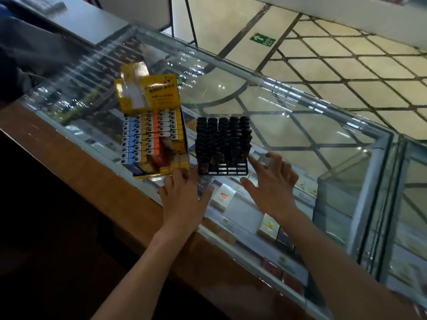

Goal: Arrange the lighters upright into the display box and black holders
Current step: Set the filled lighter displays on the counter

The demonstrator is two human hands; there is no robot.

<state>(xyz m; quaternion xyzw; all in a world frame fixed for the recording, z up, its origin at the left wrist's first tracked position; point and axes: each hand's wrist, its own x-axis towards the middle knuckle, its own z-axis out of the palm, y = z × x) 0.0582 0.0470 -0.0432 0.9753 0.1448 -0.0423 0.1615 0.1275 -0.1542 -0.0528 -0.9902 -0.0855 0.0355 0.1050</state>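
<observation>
A yellow display box [150, 93] stands on the glass counter, with rows of white-topped blue, yellow and orange lighters [147, 137] upright in it. To its right sits a black holder [223, 170] packed with dark lighters [221, 135]; its front row of slots shows gaps. My left hand [184, 197] lies on the glass, fingertips touching the yellow box's front edge. My right hand [270, 183] hovers with fingers spread beside the holder's right front corner, its index fingertip at the holder's side. Neither hand holds a lighter that I can see.
The glass counter top [288, 116] has a wooden ledge [76, 167] along my side. Cigarette packs [224, 196] lie on the shelf under the glass. A dark-clothed person [25, 49] is at the far left. Tiled floor lies beyond the counter.
</observation>
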